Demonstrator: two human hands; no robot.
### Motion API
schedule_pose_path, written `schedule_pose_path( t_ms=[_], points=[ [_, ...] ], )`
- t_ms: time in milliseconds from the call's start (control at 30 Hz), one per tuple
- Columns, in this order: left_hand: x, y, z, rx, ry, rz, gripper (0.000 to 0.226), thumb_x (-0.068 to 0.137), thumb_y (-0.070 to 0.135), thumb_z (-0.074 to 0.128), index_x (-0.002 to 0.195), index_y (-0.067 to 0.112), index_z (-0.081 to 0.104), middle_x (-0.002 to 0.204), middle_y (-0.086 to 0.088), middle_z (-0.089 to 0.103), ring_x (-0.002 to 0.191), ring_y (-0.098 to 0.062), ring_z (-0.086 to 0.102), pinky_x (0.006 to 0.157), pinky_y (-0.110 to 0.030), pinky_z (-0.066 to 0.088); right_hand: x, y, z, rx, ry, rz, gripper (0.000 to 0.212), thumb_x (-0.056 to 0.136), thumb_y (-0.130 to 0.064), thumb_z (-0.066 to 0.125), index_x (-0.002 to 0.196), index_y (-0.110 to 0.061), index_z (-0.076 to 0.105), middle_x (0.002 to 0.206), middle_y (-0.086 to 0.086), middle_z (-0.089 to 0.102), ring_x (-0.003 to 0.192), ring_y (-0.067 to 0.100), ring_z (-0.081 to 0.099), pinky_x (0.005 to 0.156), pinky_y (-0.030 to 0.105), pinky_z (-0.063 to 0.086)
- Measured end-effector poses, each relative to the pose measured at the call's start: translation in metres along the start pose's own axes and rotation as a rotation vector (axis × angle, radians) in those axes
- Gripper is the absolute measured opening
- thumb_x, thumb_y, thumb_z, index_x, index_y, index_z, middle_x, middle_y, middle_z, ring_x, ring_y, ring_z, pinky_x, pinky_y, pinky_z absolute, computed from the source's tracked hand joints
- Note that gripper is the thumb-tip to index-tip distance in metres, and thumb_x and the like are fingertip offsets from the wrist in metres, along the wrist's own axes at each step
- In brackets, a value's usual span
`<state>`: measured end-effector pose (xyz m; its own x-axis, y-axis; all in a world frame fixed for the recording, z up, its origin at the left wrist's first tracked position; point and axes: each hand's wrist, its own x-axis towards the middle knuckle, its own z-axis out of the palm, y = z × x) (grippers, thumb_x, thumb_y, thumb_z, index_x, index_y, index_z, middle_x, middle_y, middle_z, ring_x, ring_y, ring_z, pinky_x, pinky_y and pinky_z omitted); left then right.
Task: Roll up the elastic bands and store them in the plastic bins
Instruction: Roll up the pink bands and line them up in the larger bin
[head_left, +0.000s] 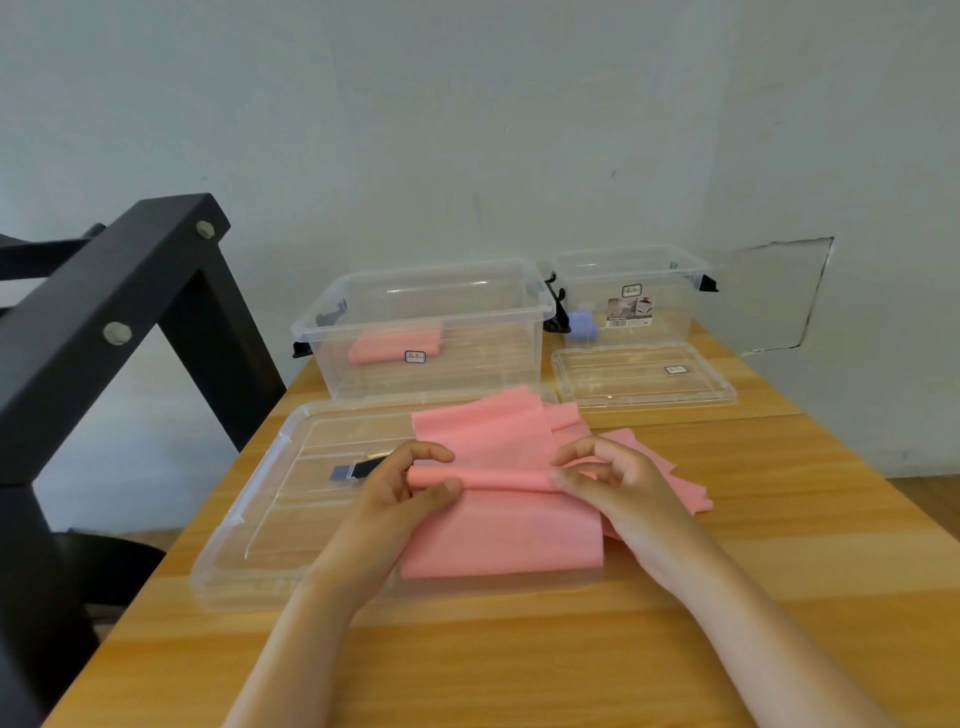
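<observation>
Item: pink elastic band (498, 525), unrolled, lying across the large clear lid (249, 519) on the wooden table (519, 665). Its near half is flat, its far half rumpled toward the bins. Further pink layers fan out to the right onto the table; whether they belong to the same band cannot be told. Progress, as judged: one rolled pink band (389, 345) already lies inside the large clear plastic bin (332, 332). A lavender item (582, 322), probably another rolled band, sits in the small clear bin (628, 253) beyond its own lid (644, 400). The band in hand shows only a first narrow turn across its middle, so most of the rolling, the transfer to a bin and presumably the lidding are left to do. Left hand (400, 488): comes in from below, fingers curled over the left end of the raised turn and thumb pressed against its near side, pinching the band. Right hand (613, 483): mirrors it at the right end, fingertips and thumb closed on the band's edge, wrist low over the flat part. Also present: a dark label (358, 470) seen through the large lid, and a black bolted frame (104, 312) at left.
</observation>
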<state>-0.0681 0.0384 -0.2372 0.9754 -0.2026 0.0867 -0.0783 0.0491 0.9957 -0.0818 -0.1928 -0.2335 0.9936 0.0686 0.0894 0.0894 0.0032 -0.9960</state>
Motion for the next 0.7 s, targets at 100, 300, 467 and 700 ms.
schedule_pose_path(
  t_ms=[100, 300, 467, 700],
  points=[
    [-0.0009, 0.0016, 0.0024, -0.005, -0.002, -0.003, 0.028, 0.073, 0.021, 0.073, 0.097, 0.014, 0.063, 0.082, 0.000, 0.058, 0.077, -0.015, 0.054, 0.064, -0.023, 0.044, 0.0008, 0.0008, -0.0003, -0.008, 0.005, 0.003, 0.010, 0.082, -0.020, 0.075, 0.078, -0.028, 0.070, 0.074, -0.008, 0.068, 0.071, 0.005, 0.061, 0.063, 0.020, 0.042],
    [-0.0016, 0.0018, 0.0012, 0.078, -0.012, 0.005, 0.015, 0.077, 0.029, 0.071, 0.087, 0.019, 0.066, 0.086, 0.009, 0.061, 0.078, -0.009, 0.053, 0.069, -0.024, 0.041, 0.0015, 0.0027, -0.0013, -0.009, 0.006, -0.049, 0.017, 0.078, -0.003, 0.075, 0.083, -0.018, 0.068, 0.081, -0.008, 0.068, 0.079, 0.006, 0.061, 0.072, 0.020, 0.043],
    [0.0003, -0.0005, 0.0011, 0.097, 0.031, 0.066, 0.014, 0.082, 0.007, 0.074, 0.087, 0.013, 0.062, 0.080, 0.009, 0.059, 0.073, -0.009, 0.049, 0.061, -0.016, 0.040, 0.0014, 0.0028, -0.0015, 0.006, -0.015, -0.021, 0.018, 0.078, -0.004, 0.076, 0.087, -0.018, 0.069, 0.077, -0.011, 0.068, 0.077, 0.004, 0.062, 0.070, 0.019, 0.045],
    [-0.0002, 0.0003, 0.0005, 0.069, 0.021, 0.047, 0.022, 0.071, 0.019, 0.072, 0.091, 0.014, 0.063, 0.089, 0.006, 0.063, 0.082, -0.010, 0.054, 0.074, -0.025, 0.042, 0.0006, 0.0026, 0.0002, -0.013, 0.023, -0.023, 0.017, 0.078, -0.006, 0.076, 0.084, -0.021, 0.072, 0.084, -0.010, 0.072, 0.079, 0.004, 0.065, 0.072, 0.022, 0.047]
  ],
)
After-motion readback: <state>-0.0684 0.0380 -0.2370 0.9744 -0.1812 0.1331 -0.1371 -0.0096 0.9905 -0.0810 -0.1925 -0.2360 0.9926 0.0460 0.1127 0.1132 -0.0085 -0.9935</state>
